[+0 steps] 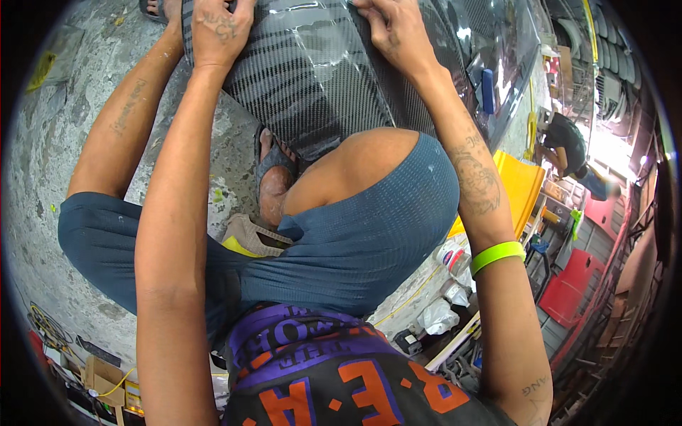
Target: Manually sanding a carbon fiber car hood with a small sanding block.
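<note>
A glossy black carbon-fibre panel (305, 78) with a woven pattern lies in front of me, between my bent legs. Toward its left side, my left hand (222, 30) is over the panel with its fingers curled in; the fingertips are cut off by the upper edge of the picture. Farther right, my right hand (398, 34) is at the panel's surface, thumb and fingers drawn together in a pinch. A tiny bluish bit shows at those fingertips, too small to name. What the left fingers hold, if anything, is out of sight.
A blue block (487, 91) rests on the glossy surface at the right. Beyond are a yellow panel (520, 186), red panels (572, 287) and another person (565, 145) bending over. A white tub (452, 255) and plastic bag (438, 316) are beside me; a cardboard box (106, 376) stands lower left.
</note>
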The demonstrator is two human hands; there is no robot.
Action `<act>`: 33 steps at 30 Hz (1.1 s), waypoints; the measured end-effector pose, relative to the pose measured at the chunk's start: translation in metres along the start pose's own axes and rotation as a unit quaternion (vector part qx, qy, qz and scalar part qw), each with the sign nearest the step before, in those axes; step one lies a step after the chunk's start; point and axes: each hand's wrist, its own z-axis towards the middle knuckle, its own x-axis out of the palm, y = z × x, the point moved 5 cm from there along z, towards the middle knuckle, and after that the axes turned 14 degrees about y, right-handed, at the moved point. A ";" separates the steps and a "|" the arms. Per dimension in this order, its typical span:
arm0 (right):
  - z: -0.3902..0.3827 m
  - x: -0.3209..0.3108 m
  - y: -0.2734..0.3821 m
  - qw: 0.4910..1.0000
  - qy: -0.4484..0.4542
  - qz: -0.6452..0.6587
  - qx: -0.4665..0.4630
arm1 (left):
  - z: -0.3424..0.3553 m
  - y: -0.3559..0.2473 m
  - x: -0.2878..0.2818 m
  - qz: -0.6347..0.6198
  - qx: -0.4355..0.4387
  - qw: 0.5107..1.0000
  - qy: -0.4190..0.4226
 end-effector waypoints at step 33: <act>-0.028 0.009 0.010 0.997 -0.052 -0.009 0.048 | -0.001 -0.007 0.002 -0.021 -0.035 0.999 0.016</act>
